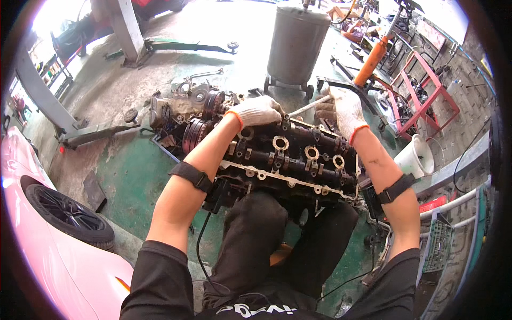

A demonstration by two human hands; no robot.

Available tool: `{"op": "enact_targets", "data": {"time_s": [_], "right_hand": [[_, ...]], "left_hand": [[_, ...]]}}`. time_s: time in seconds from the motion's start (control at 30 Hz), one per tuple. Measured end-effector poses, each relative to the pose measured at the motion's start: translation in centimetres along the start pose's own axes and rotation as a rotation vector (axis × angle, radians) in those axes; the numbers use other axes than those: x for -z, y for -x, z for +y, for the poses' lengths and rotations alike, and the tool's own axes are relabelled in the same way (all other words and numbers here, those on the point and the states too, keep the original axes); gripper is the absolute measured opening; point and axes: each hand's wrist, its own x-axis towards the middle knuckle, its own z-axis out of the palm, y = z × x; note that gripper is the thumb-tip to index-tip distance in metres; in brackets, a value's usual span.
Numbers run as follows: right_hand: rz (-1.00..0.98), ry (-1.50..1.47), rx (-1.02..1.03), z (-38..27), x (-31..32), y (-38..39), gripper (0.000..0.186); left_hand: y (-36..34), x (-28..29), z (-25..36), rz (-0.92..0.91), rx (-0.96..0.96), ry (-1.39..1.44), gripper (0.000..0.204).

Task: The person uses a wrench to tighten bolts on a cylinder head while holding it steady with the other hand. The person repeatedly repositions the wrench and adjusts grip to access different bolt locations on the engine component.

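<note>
In front of me lies a dark engine cylinder head [256, 156] with camshafts and several pale round rings along its middle. A long metal socket wrench [309, 108] slants across its far edge. My left hand [258, 111], in a white knit glove with an orange cuff, is closed at the wrench's head end. My right hand [344, 109], gloved the same way, is wrapped round the far end of the handle. Below the wrench head, the fastener is hidden.
Engine pulleys [196, 135] and a timing housing adjoin the left end. A grey tank [296, 45] stands beyond, with an orange jack [372, 61] and a red frame [426, 96] at right. A white bucket [415, 158] is near my right arm; a pink car [45, 229] stands left.
</note>
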Motion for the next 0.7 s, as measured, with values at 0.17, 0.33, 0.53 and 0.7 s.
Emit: {"op": "enact_targets", "data": {"time_s": [0.17,0.33,0.53,0.7], "right_hand": [[0.061,0.135,-0.093,2.8,2.0,-2.5,0.022],[-0.006,0.054,-0.291,5.6,4.2,-4.9,0.014],[0.046,-0.008,-0.346,7.6,4.3,-8.7,0.007],[-0.034,0.352,-0.114,7.5,-0.9,-13.6,0.007]], "left_hand": [[-0.5,0.0,0.7,-0.015,0.227,0.013,0.047],[-0.8,-0.7,1.1,0.098,0.228,0.071,0.044],[-1.3,-0.5,1.0,0.049,0.177,0.048,0.040],[-1.9,-0.4,0.9,0.010,0.223,0.057,0.044]]}}
